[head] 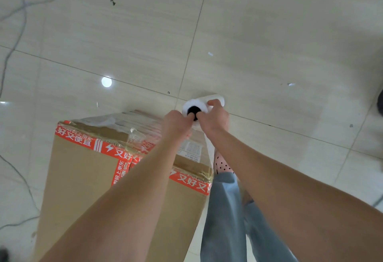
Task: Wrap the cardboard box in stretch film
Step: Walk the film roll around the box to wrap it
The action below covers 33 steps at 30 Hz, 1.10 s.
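Cardboard box (83, 174), one only, stands on the tiled floor (269, 54) at lower left, bound with red printed tape (187, 181), with clear stretch film (132, 121) lying across its top. One film roll (218, 98) sits just past its far right corner, held by two hands. The left hand (176, 123) curls its fingers into the dark core, and the right hand (213, 116) grips the roll's end.

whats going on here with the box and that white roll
A person is wrapping a cardboard box that stands on a tiled floor. Both hands hold the roll of stretch film just past the box's far top edge. The left hand grips at its dark core, and the right hand curls round its body. Clear film lies across the box's top, while the near side looks like bare cardboard.
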{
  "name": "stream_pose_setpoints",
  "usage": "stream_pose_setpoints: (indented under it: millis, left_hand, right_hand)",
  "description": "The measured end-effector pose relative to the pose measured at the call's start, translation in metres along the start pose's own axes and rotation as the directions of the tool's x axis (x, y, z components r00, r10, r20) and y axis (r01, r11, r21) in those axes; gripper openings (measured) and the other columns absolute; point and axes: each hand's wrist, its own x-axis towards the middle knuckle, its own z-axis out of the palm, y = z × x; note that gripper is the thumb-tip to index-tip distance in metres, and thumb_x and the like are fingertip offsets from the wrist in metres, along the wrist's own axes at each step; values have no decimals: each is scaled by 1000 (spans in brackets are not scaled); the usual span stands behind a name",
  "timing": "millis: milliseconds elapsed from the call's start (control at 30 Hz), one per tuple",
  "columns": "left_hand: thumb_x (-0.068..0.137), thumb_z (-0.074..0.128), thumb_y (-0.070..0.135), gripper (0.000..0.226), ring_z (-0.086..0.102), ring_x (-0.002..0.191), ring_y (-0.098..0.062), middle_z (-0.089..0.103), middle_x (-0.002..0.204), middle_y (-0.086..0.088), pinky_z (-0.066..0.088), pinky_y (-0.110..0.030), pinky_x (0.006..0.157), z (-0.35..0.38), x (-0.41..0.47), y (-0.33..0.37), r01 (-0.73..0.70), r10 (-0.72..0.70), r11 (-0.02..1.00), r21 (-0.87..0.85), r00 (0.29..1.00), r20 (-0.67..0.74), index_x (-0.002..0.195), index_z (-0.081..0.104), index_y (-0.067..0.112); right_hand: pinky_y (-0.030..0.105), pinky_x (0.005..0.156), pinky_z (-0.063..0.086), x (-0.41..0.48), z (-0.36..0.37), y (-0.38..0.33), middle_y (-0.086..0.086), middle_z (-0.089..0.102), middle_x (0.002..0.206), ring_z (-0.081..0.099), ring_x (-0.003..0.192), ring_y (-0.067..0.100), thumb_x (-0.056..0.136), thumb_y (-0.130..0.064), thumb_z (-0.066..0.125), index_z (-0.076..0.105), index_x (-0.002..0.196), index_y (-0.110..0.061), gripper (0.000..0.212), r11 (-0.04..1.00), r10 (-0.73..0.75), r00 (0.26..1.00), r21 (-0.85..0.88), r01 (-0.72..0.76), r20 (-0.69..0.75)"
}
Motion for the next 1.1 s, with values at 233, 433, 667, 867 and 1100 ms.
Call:
stream_pose_setpoints:
  millis: [233, 433, 667, 867, 1100]
  left_hand:
    - [88, 57, 17, 31, 60, 92, -26, 54, 109, -6, 43, -32, 64, -24, 13, 24, -407, 446, 749, 522, 893, 57, 117, 49, 12]
    - [85, 53, 11, 11, 60, 81, -30, 56, 92, -9, 40, -33, 59, -29, 20, 38, -420, 469, 676, 605, 879, 87, 95, 53, 7]
    - [84, 57, 23, 20, 52, 62, -20, 53, 67, -1, 33, -27, 47, -39, 37, 28, -76, 103, 977, 199, 986, -129, 71, 48, 11]
    - [89, 58, 29, 28, 54, 56, -17, 58, 70, -5, 37, -24, 47, -54, 45, 22, 108, -105, 994, 29, 989, -105, 73, 50, 8]
    - [87, 53, 17, 24, 57, 82, -26, 48, 91, -3, 39, -32, 58, -62, 57, 41, -212, 268, 850, 482, 962, -48, 111, 52, 13]
  right_hand:
    - [32, 65, 47, 5, 1, -10, 7, 62, 107, 61, 84, 23, 85, -15, 60, 48, 127, -19, 44, 998, -8, 999, -62, 10, 35]
    - [29, 61, 46, 11, -2, -19, 2, 62, 98, 63, 85, 24, 85, -20, 59, 49, 128, -25, 45, 983, -28, 997, -181, 41, 77]
    - [30, 70, 46, 30, -8, -55, -1, 61, 108, 62, 94, 22, 81, -30, 63, 48, 127, -28, 48, 949, -103, 985, -282, 139, 138]
    - [31, 71, 49, 39, 3, -78, 1, 61, 101, 62, 90, 25, 81, -25, 62, 55, 117, -26, 37, 957, -132, 967, -226, 181, 216]
    - [25, 67, 38, 45, 5, -80, -3, 57, 94, 53, 81, 19, 81, -20, 61, 57, 120, -27, 40, 908, -165, 954, -340, 246, 249]
